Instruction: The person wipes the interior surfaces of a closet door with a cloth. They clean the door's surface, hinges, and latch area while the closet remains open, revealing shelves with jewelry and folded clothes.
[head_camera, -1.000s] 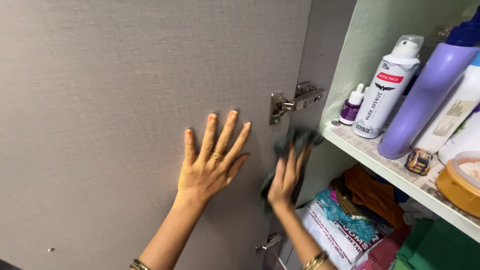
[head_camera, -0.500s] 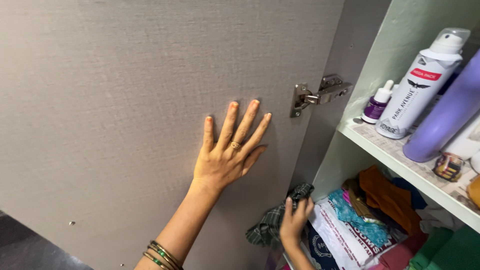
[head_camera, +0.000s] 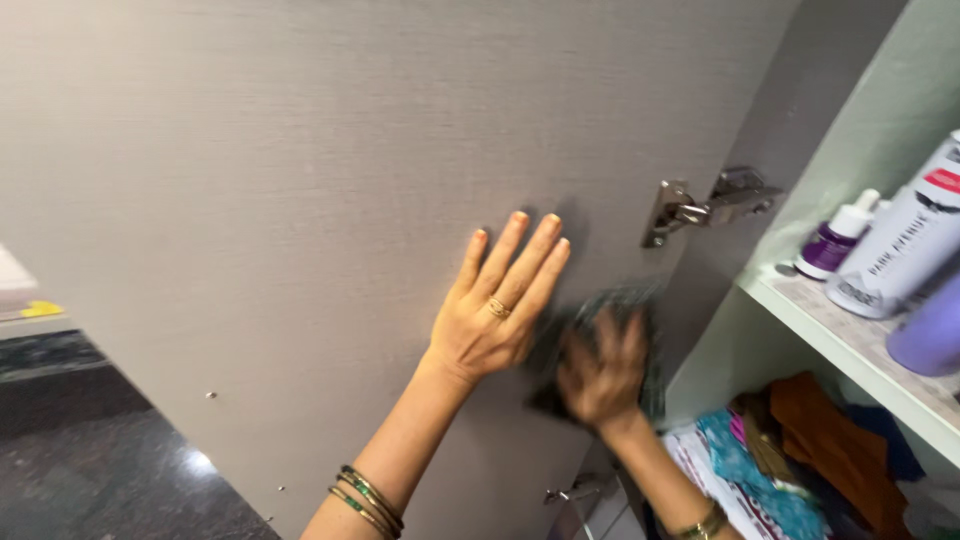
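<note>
Left hand (head_camera: 492, 320), fingers spread, lies flat and empty against the grey door (head_camera: 300, 200). Right hand (head_camera: 600, 375), blurred, grips a dark cloth (head_camera: 610, 305) pressed to the door below the hinge (head_camera: 705, 205).

The left hand (head_camera: 495, 315) is raised with its palm pressed flat, fingers spread and pointing up, forearm bare with bangles at the wrist. The right hand (head_camera: 600, 375), just beside it, is motion-blurred, fingers curled around something dark.
</note>
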